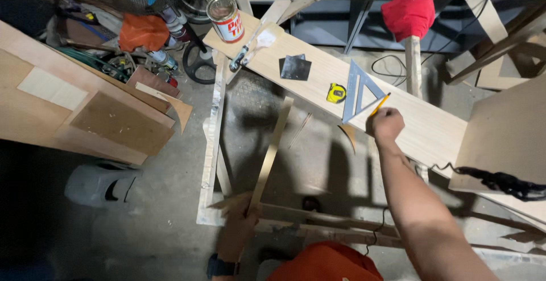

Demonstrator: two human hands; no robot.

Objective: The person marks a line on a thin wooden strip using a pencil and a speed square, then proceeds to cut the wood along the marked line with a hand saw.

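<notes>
My right hand is closed around a yellow pencil, its tip at the edge of a grey triangular set square lying on a long pale wooden board. My left hand grips the near end of a thin wooden strip that slants up toward the board. A yellow tape measure sits just left of the set square, and a dark square sheet lies further left.
A red and white tin can and a metal tool rest at the board's far end. Plywood sheets lean at left. A red cloth caps a post. A black cable lies on the right panel.
</notes>
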